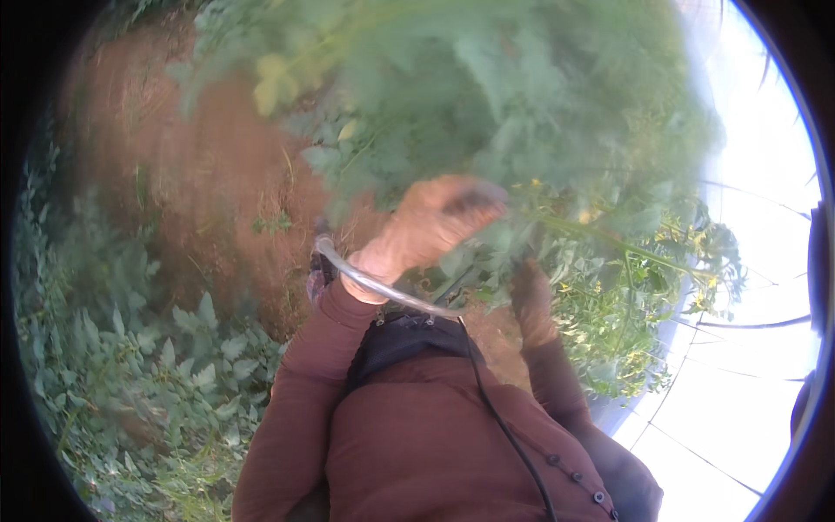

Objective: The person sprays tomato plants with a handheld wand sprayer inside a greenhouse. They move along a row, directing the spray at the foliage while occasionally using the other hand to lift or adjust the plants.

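My left hand [426,219] reaches in front of a tall leafy plant [487,96] that looks like a tomato plant. Its fingers are curled together, with a dark patch at their tips; blur hides what they hold, if anything. Just right of it, a pale green stem [600,235] runs off to the right. My right hand [532,300] is lower down, beside the foliage. Leaves and shadow hide its fingers, so their closure does not show. A silvery curved bar [391,294] crosses in front of my left wrist.
Low green plants [165,374] fill the lower left. Reddish-brown soil [217,165] lies between the rows. More plants with small yellow flowers [652,304] stand at the right, before a bright, wired greenhouse wall [739,391]. A black cable [496,409] hangs down my front.
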`<action>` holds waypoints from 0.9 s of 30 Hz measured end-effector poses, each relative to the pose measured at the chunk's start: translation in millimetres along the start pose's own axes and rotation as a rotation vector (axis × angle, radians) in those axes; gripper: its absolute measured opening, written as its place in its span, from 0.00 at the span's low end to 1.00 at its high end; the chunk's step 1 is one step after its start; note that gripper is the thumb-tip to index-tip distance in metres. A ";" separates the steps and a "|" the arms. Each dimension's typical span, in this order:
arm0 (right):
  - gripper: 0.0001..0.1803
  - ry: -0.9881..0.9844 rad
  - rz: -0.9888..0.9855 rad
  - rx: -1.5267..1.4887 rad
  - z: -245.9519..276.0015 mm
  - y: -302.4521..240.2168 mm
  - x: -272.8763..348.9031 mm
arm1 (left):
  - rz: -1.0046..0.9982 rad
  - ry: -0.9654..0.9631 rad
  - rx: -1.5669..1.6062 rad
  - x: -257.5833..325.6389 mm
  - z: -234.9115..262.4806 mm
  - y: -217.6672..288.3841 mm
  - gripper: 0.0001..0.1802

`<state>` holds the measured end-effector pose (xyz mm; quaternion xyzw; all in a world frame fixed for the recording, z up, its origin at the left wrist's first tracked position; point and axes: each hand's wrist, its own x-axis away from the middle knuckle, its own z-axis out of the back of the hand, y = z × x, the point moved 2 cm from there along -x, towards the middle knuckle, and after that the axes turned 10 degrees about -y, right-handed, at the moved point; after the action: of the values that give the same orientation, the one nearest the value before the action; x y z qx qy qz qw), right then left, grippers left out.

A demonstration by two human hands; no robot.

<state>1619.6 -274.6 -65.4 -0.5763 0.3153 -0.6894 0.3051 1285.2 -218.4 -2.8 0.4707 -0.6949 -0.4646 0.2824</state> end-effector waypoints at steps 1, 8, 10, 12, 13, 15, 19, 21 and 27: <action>0.24 0.050 -0.079 -0.119 -5.7 -0.3 8.5 | -0.001 0.039 0.039 -9.6 1.7 5.7 0.15; 0.28 0.162 0.619 0.150 2.2 -62.0 20.4 | 0.012 -0.148 0.231 -77.5 -29.8 14.0 0.23; 0.26 0.259 0.771 0.487 11.1 -86.5 12.5 | -0.047 -0.172 0.238 -104.1 -38.3 6.8 0.27; 0.23 0.391 1.012 1.092 12.0 -111.2 5.8 | -0.063 -0.190 0.299 -128.1 -45.3 -3.5 0.31; 0.21 0.239 0.825 0.672 11.7 -115.4 -5.8 | -0.021 -0.184 0.350 -138.3 -49.2 -10.6 0.32; 0.19 0.167 0.645 0.165 9.2 -123.0 -25.3 | 0.054 -0.168 0.431 -155.3 -54.2 -24.9 0.34; 0.21 0.156 0.468 -0.013 22.7 -117.3 -51.5 | 0.184 -0.144 0.390 -175.3 -57.0 -52.5 0.37; 0.20 0.214 0.577 0.237 38.1 -110.4 -60.4 | 0.208 -0.114 0.227 -177.2 -51.1 -60.2 0.39; 0.18 0.279 0.735 0.555 73.7 -95.0 -70.8 | 0.256 0.005 -0.236 -166.9 -41.6 -58.7 0.43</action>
<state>1697.5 -166.8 -23.2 -0.2257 0.3400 -0.6649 0.6256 1409.0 -88.6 -31.9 0.3432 -0.6889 -0.5020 0.3945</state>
